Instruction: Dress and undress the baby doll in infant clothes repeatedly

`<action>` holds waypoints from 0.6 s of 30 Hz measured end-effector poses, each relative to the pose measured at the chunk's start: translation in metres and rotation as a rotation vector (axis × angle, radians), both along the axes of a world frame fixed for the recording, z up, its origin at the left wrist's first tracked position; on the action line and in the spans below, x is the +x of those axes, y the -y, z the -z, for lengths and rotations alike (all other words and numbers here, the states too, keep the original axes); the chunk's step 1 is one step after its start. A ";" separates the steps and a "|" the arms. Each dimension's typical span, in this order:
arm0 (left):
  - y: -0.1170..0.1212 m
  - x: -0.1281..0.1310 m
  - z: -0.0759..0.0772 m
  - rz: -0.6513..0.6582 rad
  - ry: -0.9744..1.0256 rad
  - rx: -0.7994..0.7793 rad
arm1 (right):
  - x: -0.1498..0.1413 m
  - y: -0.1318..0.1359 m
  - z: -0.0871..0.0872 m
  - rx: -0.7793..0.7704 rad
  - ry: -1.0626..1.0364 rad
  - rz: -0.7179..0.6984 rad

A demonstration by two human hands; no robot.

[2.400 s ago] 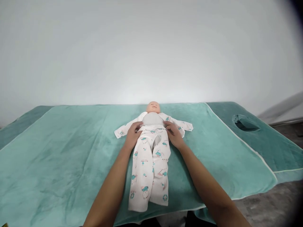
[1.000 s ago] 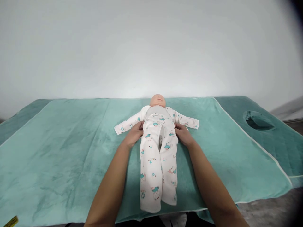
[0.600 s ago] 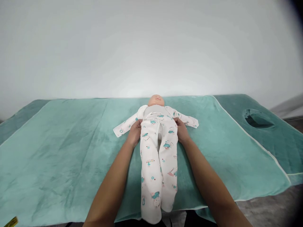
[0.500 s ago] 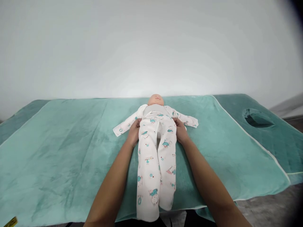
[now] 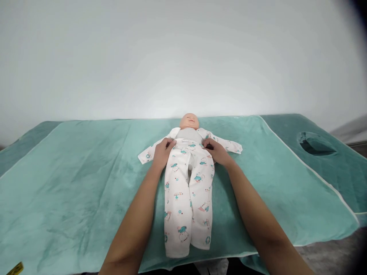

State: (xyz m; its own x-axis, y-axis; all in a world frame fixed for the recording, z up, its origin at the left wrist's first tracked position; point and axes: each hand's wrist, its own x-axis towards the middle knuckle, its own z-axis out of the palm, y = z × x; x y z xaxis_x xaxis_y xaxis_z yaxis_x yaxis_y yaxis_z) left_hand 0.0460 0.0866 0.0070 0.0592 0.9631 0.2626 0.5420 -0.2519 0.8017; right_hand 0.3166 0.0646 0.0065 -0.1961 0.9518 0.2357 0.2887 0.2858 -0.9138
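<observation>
A baby doll [image 5: 189,121] lies on its back, its head toward the wall. It wears a white printed top [image 5: 229,146] with the arms spread, over a pale grey body or undershirt [image 5: 189,134]. White trousers [image 5: 177,202] with teal and pink cartoon prints cover its lower half; a gap shows at the crotch. My left hand [image 5: 164,152] pinches the waistband at its left side. At the right side of the waistband, the bent fingers of my right hand [image 5: 217,151] are closed on the cloth. Some fingertips are hidden.
A teal blanket [image 5: 86,183] lies over a darker teal padded bed [image 5: 348,172], which has a face hole [image 5: 317,144] at the right. A pale wall [image 5: 183,57] stands behind. A small yellow-and-black item [image 5: 15,268] sits at the lower left edge.
Both hands have moved from the trousers' sides up and inward onto the waistband. The trouser legs' ends sit slightly higher, and more of the doll's head shows.
</observation>
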 end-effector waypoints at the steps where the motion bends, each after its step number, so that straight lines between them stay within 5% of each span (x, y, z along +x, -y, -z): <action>1: -0.004 0.001 -0.003 -0.015 -0.062 0.014 | 0.000 -0.003 -0.005 -0.035 0.032 -0.011; 5: -0.019 0.008 -0.012 -0.064 -0.208 0.057 | -0.001 -0.010 -0.019 -0.092 0.136 -0.032; 11: -0.020 0.019 -0.003 -0.153 -0.319 0.039 | -0.015 -0.025 -0.002 0.033 0.099 0.428; 15: -0.013 0.024 0.001 -0.230 -0.495 -0.070 | -0.023 -0.036 0.009 0.004 0.230 0.574; 18: -0.007 0.023 0.000 -0.221 -0.451 -0.102 | -0.023 -0.036 0.016 0.023 0.309 0.635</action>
